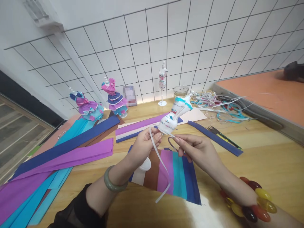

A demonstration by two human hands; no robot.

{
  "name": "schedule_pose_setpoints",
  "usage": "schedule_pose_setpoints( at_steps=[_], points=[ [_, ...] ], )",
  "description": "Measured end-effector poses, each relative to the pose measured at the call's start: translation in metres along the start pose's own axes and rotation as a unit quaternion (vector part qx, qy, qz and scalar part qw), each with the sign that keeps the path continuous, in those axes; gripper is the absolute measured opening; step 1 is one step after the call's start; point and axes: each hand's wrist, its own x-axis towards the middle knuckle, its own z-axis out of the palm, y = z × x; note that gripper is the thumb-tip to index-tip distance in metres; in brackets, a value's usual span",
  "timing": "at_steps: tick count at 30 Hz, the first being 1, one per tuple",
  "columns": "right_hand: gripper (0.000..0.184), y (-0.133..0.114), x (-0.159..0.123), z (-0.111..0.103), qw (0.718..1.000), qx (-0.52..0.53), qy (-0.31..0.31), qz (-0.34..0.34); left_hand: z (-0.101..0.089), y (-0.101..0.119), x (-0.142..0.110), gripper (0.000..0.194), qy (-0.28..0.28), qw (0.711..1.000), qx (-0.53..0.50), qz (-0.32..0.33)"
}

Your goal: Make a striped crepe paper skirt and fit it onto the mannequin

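Observation:
My left hand (150, 141) is closed around the lower end of a small white dress form (174, 115), which tilts to the right. Turquoise and red scraps show on its torso. A narrow white strip (158, 155) passes by the left fingers and hangs down in a loose curl. Just below the form's hem, my right hand (196, 147) pinches the strip between thumb and forefinger. A dark metal loop (173, 143) sticks out beside the right fingers; the rest of it is hidden. The round white base (145, 164) shows beneath my left wrist.
Striped crepe paper (177, 174) lies under my hands, with long folded strips (64, 148) at left. Two dressed forms (89, 106) and a bare one (162, 84) stand behind. Yellow-and-black snips (224, 137), a glass (180, 91) and tangled ribbon scraps (220, 106) are at right.

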Motion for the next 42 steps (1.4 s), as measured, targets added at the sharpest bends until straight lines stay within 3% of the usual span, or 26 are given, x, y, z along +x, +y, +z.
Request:
schedule_pose_setpoints(
  at_steps=[21, 29, 34, 39, 42],
  points=[
    [0.044, -0.004, 0.003, -0.005, 0.999, 0.019, -0.034, 0.031, 0.004, 0.001, -0.003, 0.026, -0.074, 0.992, -0.081, -0.059],
    [0.050, -0.012, 0.001, -0.005, 0.999, 0.002, -0.028, 0.031, 0.002, -0.010, 0.001, 0.026, -0.067, 0.994, -0.079, -0.019],
    [0.042, -0.011, 0.002, -0.003, 0.999, 0.012, -0.026, 0.045, 0.006, -0.014, 0.000, 0.033, -0.094, 0.994, -0.048, -0.020],
    [0.037, -0.008, 0.002, -0.003, 0.999, -0.008, 0.000, 0.054, 0.006, -0.002, -0.001, 0.036, -0.031, 0.996, 0.082, -0.008],
    [0.037, -0.006, 0.002, -0.004, 0.998, -0.018, 0.015, 0.054, 0.001, 0.002, 0.001, 0.034, 0.003, 0.994, 0.099, 0.038]
  ],
)
